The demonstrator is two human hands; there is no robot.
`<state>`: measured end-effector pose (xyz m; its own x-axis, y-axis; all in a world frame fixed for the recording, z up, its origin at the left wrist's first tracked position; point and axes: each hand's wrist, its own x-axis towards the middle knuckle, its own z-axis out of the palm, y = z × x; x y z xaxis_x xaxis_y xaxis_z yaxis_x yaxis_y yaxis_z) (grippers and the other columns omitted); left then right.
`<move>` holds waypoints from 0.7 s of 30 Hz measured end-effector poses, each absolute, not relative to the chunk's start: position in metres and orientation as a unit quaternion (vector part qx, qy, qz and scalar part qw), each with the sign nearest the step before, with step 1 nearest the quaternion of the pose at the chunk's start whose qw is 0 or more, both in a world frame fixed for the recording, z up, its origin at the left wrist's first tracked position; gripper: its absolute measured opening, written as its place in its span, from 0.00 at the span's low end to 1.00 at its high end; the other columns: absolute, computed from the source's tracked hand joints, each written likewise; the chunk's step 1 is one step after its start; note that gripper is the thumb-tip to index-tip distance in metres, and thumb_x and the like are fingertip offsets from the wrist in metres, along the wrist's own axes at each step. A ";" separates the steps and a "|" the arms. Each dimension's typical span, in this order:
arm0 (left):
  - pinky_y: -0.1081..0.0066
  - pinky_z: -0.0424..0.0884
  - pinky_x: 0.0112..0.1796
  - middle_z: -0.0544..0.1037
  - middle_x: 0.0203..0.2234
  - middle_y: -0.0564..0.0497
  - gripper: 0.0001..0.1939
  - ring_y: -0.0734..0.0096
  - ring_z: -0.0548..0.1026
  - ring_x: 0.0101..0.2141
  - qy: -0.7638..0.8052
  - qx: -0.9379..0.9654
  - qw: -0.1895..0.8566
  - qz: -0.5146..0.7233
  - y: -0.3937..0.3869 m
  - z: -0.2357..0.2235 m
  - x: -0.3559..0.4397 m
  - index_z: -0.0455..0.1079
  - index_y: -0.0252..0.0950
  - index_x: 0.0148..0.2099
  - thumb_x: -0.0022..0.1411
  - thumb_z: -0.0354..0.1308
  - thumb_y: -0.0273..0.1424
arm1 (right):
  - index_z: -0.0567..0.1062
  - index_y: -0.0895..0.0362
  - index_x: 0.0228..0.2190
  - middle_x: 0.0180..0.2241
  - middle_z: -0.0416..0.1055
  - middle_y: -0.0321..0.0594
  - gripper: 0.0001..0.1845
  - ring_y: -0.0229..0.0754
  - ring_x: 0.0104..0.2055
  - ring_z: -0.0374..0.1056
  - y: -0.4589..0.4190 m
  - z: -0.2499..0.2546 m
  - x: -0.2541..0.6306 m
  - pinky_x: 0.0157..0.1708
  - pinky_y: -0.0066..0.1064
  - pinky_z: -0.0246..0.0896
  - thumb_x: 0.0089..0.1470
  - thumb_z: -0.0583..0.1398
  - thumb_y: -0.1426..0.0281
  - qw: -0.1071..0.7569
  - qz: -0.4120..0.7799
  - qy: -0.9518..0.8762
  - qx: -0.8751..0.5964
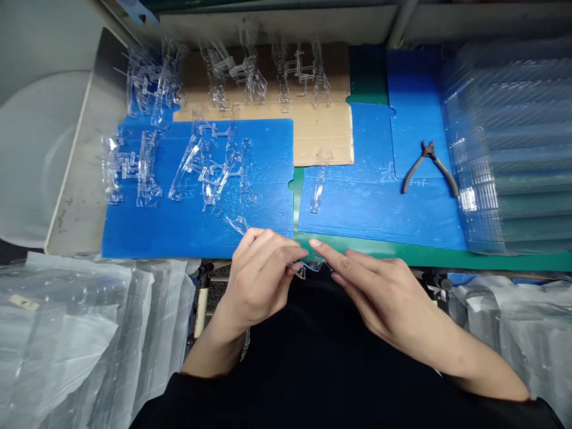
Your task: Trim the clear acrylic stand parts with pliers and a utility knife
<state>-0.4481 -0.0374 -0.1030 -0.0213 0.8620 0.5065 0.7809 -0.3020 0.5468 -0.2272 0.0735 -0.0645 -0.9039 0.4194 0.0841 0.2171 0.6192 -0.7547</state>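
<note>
So on your far left, crinkly clear plastic wrapping (84, 345) is sitting below the table edge. Just above it, the left blue sheet (268, 155) is lying flat, with clusters of clear molded parts (149, 164) sprawling over it, joined by their thin runners. More of those are resting along the back, mostly on the brown cardboard (324, 134).

Your left hand (259, 274) is hovering at the front edge of that blue sheet, fingers curling in and thumb closing, so it's pinching a small clear plastic piece (314, 264). That piece is sitting between your two hands, right in front of your dark top. A clear tip (238, 224) is poking out behind your left knuckles, and I can't tell if it's belonging to the same piece.

Your right hand (386, 292) is coming at it from the other side, index finger pointing out almost straight, thumb sitting lower, a gap showing between them. It's meeting the piece's right end, but I can't tell whether it's gripping or only touching.

Beyond your hands, a single clear part (318, 189) is lying on the right blue sheet (357, 196). Further right, the diagonal cutters (428, 150) are lying with handles spreading toward you, and stacked clear trays (518, 149) are filling the far end.
</note>
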 end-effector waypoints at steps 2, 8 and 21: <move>0.61 0.63 0.39 0.82 0.35 0.48 0.05 0.67 0.75 0.33 0.588 0.698 0.055 0.405 -0.038 -0.103 -0.448 0.72 0.36 0.50 0.78 0.55 0.27 | 0.65 0.59 0.73 0.37 0.76 0.40 0.28 0.39 0.31 0.68 0.074 -0.065 -0.226 0.28 0.31 0.62 0.77 0.53 0.75 0.129 0.398 -0.891 -0.176; 0.61 0.63 0.40 0.81 0.36 0.46 0.04 0.65 0.75 0.35 0.579 0.701 0.083 0.409 -0.040 -0.102 -0.447 0.72 0.35 0.50 0.77 0.56 0.25 | 0.67 0.57 0.72 0.37 0.77 0.39 0.26 0.40 0.31 0.70 0.074 -0.065 -0.222 0.30 0.32 0.64 0.77 0.53 0.74 0.118 0.420 -0.881 -0.183; 0.62 0.66 0.42 0.77 0.34 0.49 0.07 0.66 0.74 0.36 0.522 0.647 0.293 0.472 -0.039 -0.104 -0.443 0.72 0.36 0.51 0.79 0.52 0.27 | 0.68 0.49 0.70 0.50 0.81 0.37 0.25 0.41 0.48 0.78 0.089 -0.071 -0.223 0.49 0.32 0.69 0.77 0.59 0.62 0.127 0.576 -0.776 -0.225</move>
